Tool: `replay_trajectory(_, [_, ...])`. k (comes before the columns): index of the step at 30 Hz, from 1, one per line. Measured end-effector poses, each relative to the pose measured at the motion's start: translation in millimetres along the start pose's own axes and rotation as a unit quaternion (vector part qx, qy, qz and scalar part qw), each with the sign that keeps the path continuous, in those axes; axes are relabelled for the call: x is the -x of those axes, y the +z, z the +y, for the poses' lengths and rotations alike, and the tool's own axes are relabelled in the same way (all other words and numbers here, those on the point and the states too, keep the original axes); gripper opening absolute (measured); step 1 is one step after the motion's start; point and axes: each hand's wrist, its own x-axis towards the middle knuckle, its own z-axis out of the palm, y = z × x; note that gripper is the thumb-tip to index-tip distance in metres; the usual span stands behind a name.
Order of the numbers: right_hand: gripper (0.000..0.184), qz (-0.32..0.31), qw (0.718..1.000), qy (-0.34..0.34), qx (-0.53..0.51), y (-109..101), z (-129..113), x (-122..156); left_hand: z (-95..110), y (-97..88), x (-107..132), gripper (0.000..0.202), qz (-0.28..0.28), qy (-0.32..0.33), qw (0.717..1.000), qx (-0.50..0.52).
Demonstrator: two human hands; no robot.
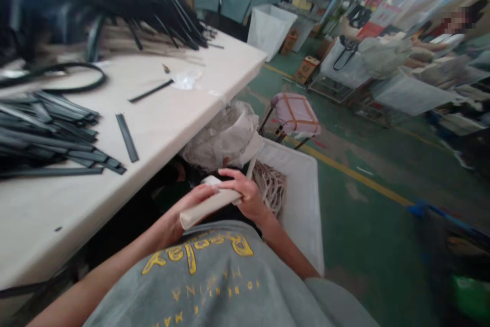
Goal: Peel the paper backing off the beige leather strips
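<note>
Just in front of my shirt, a flat cream-coloured folded strip [209,208] lies between both my hands; its exact kind is unclear. My left hand [191,202] wraps around its near side, the fingers partly hidden by it. From the other side, my right hand [247,195] grips the far end, thumb beneath and fingers over the top. A small whitish piece [211,180] shows behind the fingers, and I cannot tell whether it belongs to the strip. Close beyond my right hand is a white bin [306,189] with a bundle of beige strips [268,181] inside.
To the left, a white table [161,133] bears piles of dark straps [49,133] and a loose dark strip [127,137]. Clear plastic bags [225,135] bulge beside its edge. A padded stool [296,112] stands beyond the bin. Another person [447,36] is at the far right.
</note>
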Motion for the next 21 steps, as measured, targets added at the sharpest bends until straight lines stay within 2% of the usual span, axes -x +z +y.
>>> replay_trajectory(1, [0.026,0.000,1.000,-0.023,-0.015,0,1,1,0,1.5,0,0.003,-0.004,0.010,1.000,-0.016])
replay_trajectory(3, [0.024,0.003,1.000,-0.025,-0.016,-2,3,3,-2,5.5,-5,0.005,-0.056,-0.033,0.998,0.001])
replay_trajectory(4, [0.021,0.015,1.000,-0.015,-0.013,-4,3,4,-2,7.4,-10,0.003,-0.081,-0.055,0.995,0.022])
replay_trajectory(6, [0.018,0.025,0.998,0.047,-0.019,-13,1,8,-2,11.0,-23,0.013,-0.083,-0.047,0.995,0.033])
replay_trajectory(8, [0.023,0.018,0.989,0.137,-0.056,-29,-6,19,5,14.9,-38,0.018,-0.031,-0.047,0.992,0.109])
replay_trajectory(11, [0.031,0.024,0.960,0.234,-0.155,-60,-17,47,28,20.8,-56,0.024,0.095,-0.016,0.978,0.183])
replay_trajectory(13, [0.035,0.054,0.942,0.255,-0.214,-81,-23,70,45,24.0,-65,0.023,0.153,0.033,0.966,0.207])
replay_trajectory(15, [0.043,0.078,0.930,0.240,-0.267,-98,-30,89,57,27.4,-71,0.020,0.177,0.059,0.958,0.218])
replay_trajectory(18, [0.052,0.127,0.911,0.193,-0.340,-110,-38,94,56,34.7,-72,0.012,0.142,0.081,0.974,0.158])
replay_trajectory(21, [0.039,0.188,0.899,0.216,-0.331,-106,-37,67,36,41.8,-62,0.018,0.040,0.106,0.993,0.009])
